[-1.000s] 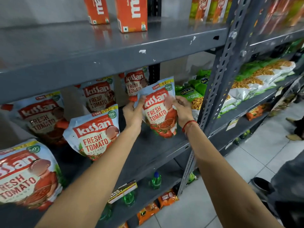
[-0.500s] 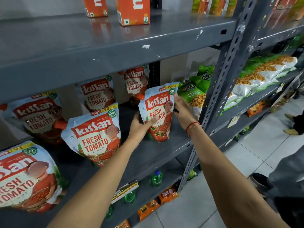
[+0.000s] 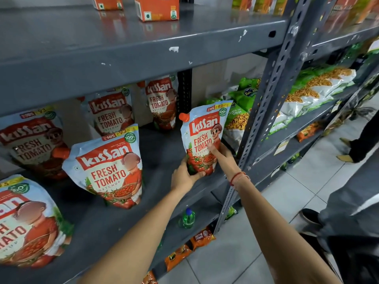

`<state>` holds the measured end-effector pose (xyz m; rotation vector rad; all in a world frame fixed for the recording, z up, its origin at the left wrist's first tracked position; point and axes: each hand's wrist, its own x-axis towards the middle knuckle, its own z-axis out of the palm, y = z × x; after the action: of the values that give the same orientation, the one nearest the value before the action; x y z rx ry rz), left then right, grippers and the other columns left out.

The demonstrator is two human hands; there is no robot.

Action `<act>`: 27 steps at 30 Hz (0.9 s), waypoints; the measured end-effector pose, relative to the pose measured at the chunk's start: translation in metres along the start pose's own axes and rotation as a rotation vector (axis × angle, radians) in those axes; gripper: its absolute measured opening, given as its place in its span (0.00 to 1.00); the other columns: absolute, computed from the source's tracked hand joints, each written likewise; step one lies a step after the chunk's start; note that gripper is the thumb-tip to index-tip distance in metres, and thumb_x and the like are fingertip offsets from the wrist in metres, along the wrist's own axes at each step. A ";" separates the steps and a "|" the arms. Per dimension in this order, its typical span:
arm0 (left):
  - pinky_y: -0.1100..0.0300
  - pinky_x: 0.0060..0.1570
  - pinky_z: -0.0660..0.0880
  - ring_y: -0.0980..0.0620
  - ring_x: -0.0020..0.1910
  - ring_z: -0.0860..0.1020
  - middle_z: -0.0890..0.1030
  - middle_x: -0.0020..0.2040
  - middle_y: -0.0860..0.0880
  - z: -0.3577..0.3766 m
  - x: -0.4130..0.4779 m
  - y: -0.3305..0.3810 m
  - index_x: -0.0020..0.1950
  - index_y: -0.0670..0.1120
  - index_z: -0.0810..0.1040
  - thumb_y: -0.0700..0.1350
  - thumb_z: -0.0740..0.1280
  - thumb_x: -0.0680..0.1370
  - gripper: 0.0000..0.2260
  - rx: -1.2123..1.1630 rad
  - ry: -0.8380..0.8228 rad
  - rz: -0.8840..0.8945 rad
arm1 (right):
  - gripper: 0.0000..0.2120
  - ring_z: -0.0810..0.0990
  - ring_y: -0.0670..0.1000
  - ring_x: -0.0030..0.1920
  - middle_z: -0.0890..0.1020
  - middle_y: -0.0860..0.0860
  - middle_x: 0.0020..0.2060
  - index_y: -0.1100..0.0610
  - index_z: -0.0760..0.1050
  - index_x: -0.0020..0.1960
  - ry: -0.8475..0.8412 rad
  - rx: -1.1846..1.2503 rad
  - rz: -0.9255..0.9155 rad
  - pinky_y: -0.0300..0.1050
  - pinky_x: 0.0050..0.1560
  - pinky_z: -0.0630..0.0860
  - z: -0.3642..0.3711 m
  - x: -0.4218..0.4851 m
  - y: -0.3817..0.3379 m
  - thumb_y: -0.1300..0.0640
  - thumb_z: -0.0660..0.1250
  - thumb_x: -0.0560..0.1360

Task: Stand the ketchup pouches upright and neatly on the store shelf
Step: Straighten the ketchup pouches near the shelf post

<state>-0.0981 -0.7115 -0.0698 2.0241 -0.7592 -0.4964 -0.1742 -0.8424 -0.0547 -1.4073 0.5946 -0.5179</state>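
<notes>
Head view. Held pouch (image 3: 203,138) upright near the front edge of the shelf (image 3: 164,152), base on or just above the deck; contact not determinable. Left hand (image 3: 184,177) cupped under the lower left corner, thumb wrapped across the bottom front. Right hand (image 3: 222,158) closed around the lower right edge, one finger laid across the printed face. Red thread band (image 3: 238,178) on the right wrist. Orange cap (image 3: 184,117) at the top left corner, above the grip. Slotted post (image 3: 272,95) just right of the grip. Green snack bags (image 3: 240,111) behind and right of the grip. Second pouch (image 3: 108,167) standing left of the grip, well apart. Third pouch (image 3: 26,222) further left, at the frame edge. Three more pouches behind, toward the shelf's back: (image 3: 111,113), (image 3: 161,101), (image 3: 30,140). Green bottle (image 3: 188,219) on the lower shelf, below the grip.
</notes>
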 end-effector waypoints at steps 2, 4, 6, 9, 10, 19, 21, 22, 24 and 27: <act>0.48 0.61 0.73 0.43 0.63 0.75 0.77 0.65 0.45 0.008 -0.002 0.001 0.71 0.47 0.64 0.53 0.74 0.68 0.35 0.013 0.032 -0.002 | 0.18 0.80 0.38 0.52 0.81 0.41 0.54 0.47 0.71 0.62 0.022 0.011 -0.003 0.31 0.45 0.77 -0.003 -0.002 0.003 0.46 0.67 0.73; 0.48 0.61 0.73 0.43 0.63 0.75 0.77 0.65 0.45 0.014 -0.003 0.001 0.71 0.47 0.64 0.52 0.74 0.69 0.34 0.017 0.053 -0.006 | 0.16 0.81 0.36 0.49 0.81 0.41 0.52 0.47 0.71 0.61 0.031 0.008 -0.007 0.29 0.42 0.77 -0.005 -0.004 0.002 0.47 0.66 0.75; 0.48 0.61 0.73 0.43 0.63 0.76 0.77 0.65 0.45 0.017 -0.003 0.001 0.70 0.47 0.64 0.53 0.73 0.69 0.33 0.026 0.057 -0.012 | 0.14 0.81 0.36 0.49 0.81 0.42 0.52 0.48 0.71 0.60 0.036 0.007 -0.010 0.29 0.41 0.78 -0.006 -0.004 0.002 0.49 0.66 0.75; 0.49 0.60 0.74 0.43 0.62 0.76 0.78 0.64 0.46 0.017 -0.002 0.001 0.70 0.47 0.65 0.53 0.73 0.69 0.33 0.025 0.059 -0.017 | 0.13 0.81 0.37 0.49 0.81 0.44 0.52 0.49 0.72 0.60 0.048 0.026 -0.028 0.29 0.41 0.78 -0.005 -0.004 0.002 0.50 0.65 0.76; 0.49 0.61 0.74 0.43 0.62 0.76 0.78 0.64 0.45 0.017 -0.001 0.001 0.70 0.47 0.65 0.53 0.73 0.69 0.33 0.030 0.055 -0.017 | 0.14 0.81 0.37 0.49 0.81 0.45 0.53 0.49 0.72 0.60 0.059 0.035 -0.032 0.30 0.42 0.78 -0.004 -0.004 0.003 0.50 0.65 0.76; 0.50 0.67 0.68 0.45 0.68 0.70 0.72 0.69 0.45 0.005 -0.023 -0.001 0.72 0.46 0.63 0.49 0.69 0.74 0.29 0.055 -0.034 0.012 | 0.19 0.79 0.47 0.51 0.79 0.56 0.56 0.59 0.74 0.59 0.597 -0.003 -0.089 0.32 0.49 0.73 0.022 -0.040 0.022 0.47 0.66 0.75; 0.53 0.66 0.70 0.49 0.65 0.74 0.76 0.66 0.47 -0.013 -0.047 -0.012 0.68 0.46 0.69 0.45 0.68 0.75 0.22 -0.034 0.125 0.063 | 0.16 0.75 0.48 0.50 0.78 0.60 0.53 0.65 0.75 0.57 0.782 -0.083 -0.152 0.25 0.49 0.66 0.039 -0.056 0.026 0.52 0.64 0.77; 0.54 0.63 0.72 0.51 0.61 0.77 0.79 0.62 0.49 -0.023 -0.061 -0.020 0.65 0.46 0.73 0.44 0.67 0.75 0.18 -0.081 0.219 0.093 | 0.14 0.73 0.47 0.48 0.77 0.61 0.51 0.66 0.76 0.55 0.817 -0.123 -0.205 0.20 0.47 0.64 0.049 -0.064 0.029 0.55 0.64 0.77; 0.61 0.54 0.76 0.55 0.52 0.80 0.82 0.53 0.52 -0.047 -0.088 -0.037 0.56 0.49 0.78 0.42 0.67 0.75 0.10 -0.103 0.385 0.149 | 0.10 0.73 0.41 0.43 0.76 0.60 0.48 0.67 0.77 0.50 0.755 -0.161 -0.302 0.19 0.44 0.65 0.074 -0.074 0.032 0.59 0.65 0.77; 0.62 0.43 0.76 0.55 0.42 0.78 0.81 0.44 0.51 -0.084 -0.114 -0.062 0.46 0.50 0.79 0.39 0.67 0.74 0.06 -0.003 0.574 0.200 | 0.13 0.75 0.42 0.48 0.75 0.50 0.51 0.59 0.76 0.53 0.379 -0.114 -0.276 0.31 0.43 0.73 0.109 -0.074 0.029 0.53 0.70 0.73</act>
<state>-0.1117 -0.5574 -0.0724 1.9205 -0.5879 0.1984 -0.1586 -0.7098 -0.0709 -1.5205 0.7447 -0.9989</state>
